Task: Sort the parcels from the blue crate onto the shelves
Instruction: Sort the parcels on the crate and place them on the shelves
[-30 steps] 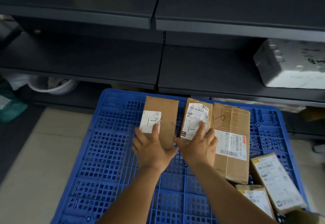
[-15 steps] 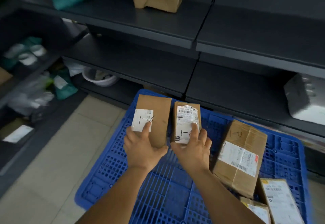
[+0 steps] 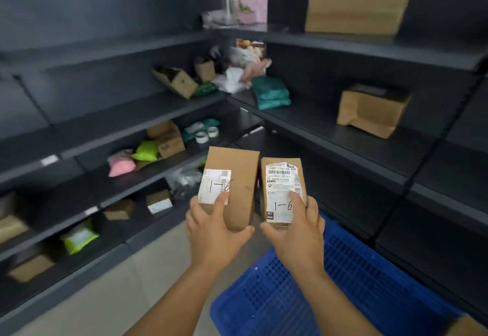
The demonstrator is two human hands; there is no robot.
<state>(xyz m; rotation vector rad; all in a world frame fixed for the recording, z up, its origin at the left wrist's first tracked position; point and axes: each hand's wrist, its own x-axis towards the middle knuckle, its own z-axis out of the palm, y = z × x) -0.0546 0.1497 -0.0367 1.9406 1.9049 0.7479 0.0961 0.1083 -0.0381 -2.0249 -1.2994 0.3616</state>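
L hand [image 3: 214,232] grasps a plain brown parcel [image 3: 232,185], thumb on its white label w/ "1-6" handwritten, other fingers [image 3: 244,231] wrapped under the near end. R hand [image 3: 295,232] grasps a smaller brown parcel [image 3: 284,190], thumb pressed on its long white barcode label, also marked "1-6". Both parcels are held upright side by side in the air, just beside each other, narrow gap between, above the floor and the near corner of the blue crate [image 3: 330,296].

Crate sits low at right, mesh bottom visible; the part in view holds nothing, and a brown cardboard corner shows at the frame's bottom-right edge, can't tell if in or beside it.

Dark shelves [image 3: 105,116] wrap around the corner. Left run, mid level: a pink bag [image 3: 121,166], a lime-green bag [image 3: 146,150] and a brown box [image 3: 166,139] near each other, plus tape rolls [image 3: 207,135] further in. Lower level: small brown boxes, one w/ a white label, and a green-white pouch [image 3: 79,236]. Bottom: another brown box, blurred.

Corner level above: an open tilted carton [image 3: 175,82], a small box, white and pinkish bags in a heap, stacked teal bags [image 3: 272,93]. Right run: a dented brown box [image 3: 372,110] alone on its shelf; top shelf has a larger flat brown box [image 3: 356,9].
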